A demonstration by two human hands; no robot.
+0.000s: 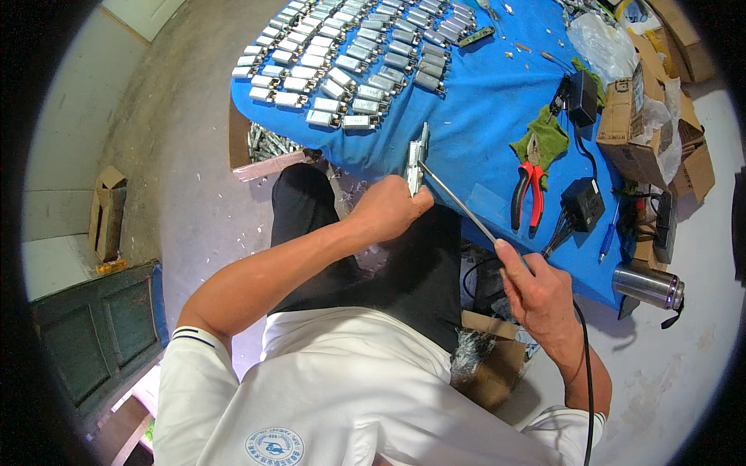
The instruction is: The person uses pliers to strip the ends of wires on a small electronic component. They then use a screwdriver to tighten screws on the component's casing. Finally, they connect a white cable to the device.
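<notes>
My left hand [392, 206] is closed around the lower end of a small silvery battery pack [416, 161], held upright at the near edge of the blue-covered table. A slim strip, perhaps a circuit board, shows along its top. My right hand [536, 287] grips a soldering iron [462, 208] by its handle, and a black cable trails from it past my forearm. The iron's long metal shaft slants up and left, its tip at the pack's side. Whether the tip touches cannot be made out. Rows of similar silvery packs [322, 118] lie across the table's far left.
Red-handled pliers [528, 194] rest partly on a green cloth [544, 140]. Black adapter boxes [583, 203] with cables lie right of them. A cardboard box [625, 120] and a steel flask [649, 286] stand along the right edge. Below the table's left corner sits a box of metal parts [268, 165].
</notes>
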